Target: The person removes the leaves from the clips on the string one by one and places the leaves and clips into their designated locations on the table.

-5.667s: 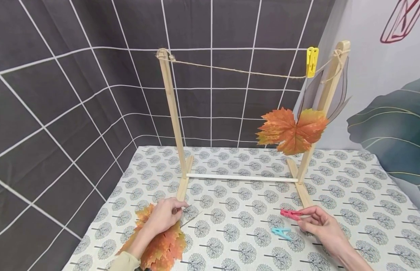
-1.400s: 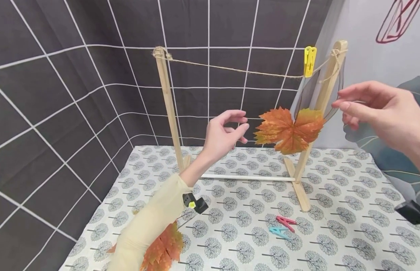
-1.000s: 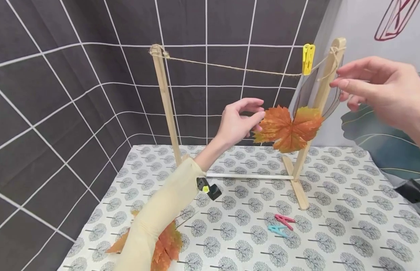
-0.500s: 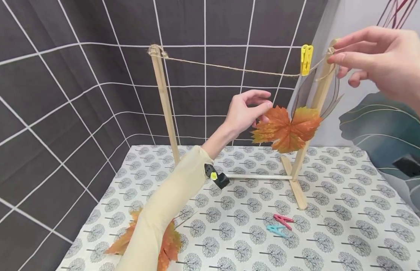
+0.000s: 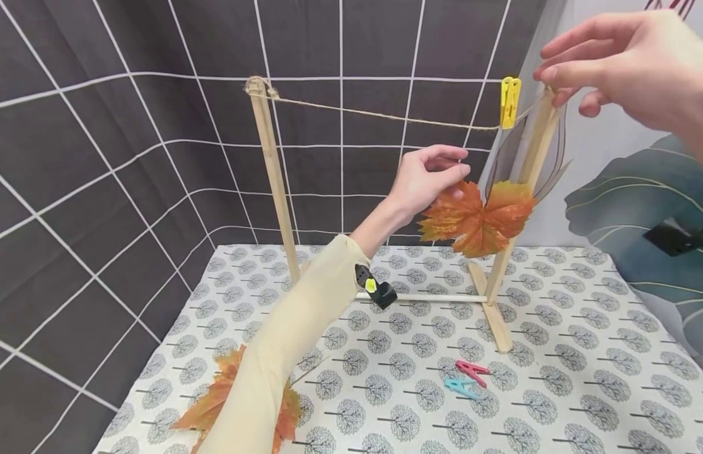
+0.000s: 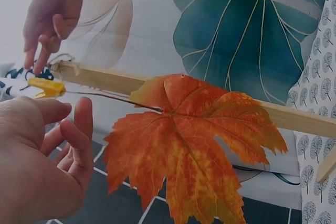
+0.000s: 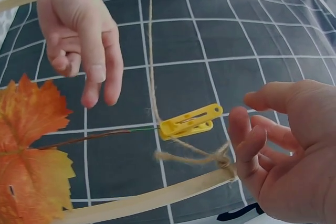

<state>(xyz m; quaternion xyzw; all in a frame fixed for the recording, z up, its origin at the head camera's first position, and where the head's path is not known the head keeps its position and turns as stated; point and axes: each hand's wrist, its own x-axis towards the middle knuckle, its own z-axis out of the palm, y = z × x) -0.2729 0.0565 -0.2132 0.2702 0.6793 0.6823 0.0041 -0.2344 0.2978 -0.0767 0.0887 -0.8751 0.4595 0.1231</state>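
Note:
An orange maple leaf (image 5: 487,221) hangs by its stem (image 7: 100,137) from a yellow clothespin (image 5: 509,103) clipped on the twine (image 5: 385,116). My left hand (image 5: 422,183) is loosely bent beside the leaf and holds nothing; in the left wrist view a gap separates them. My right hand (image 5: 635,69), also holding nothing, hovers by the top of the right wooden post (image 5: 535,148), hiding the knot in the head view. In the right wrist view its loosely curled fingers are close to the clothespin and the knot, apart from the clothespin.
A pink clothespin (image 5: 472,371) and a light blue clothespin (image 5: 461,388) lie together on the tree-print cloth (image 5: 408,403). More leaves (image 5: 220,397) lie at the lower left, partly under my left forearm. A white rod (image 5: 436,297) joins the posts low down.
Earlier my right hand held the pink clothespin, which now lies by the blue one; my left hand was at the leaf pile. Lately my left hand shifted rightward; my right rose to the post top.

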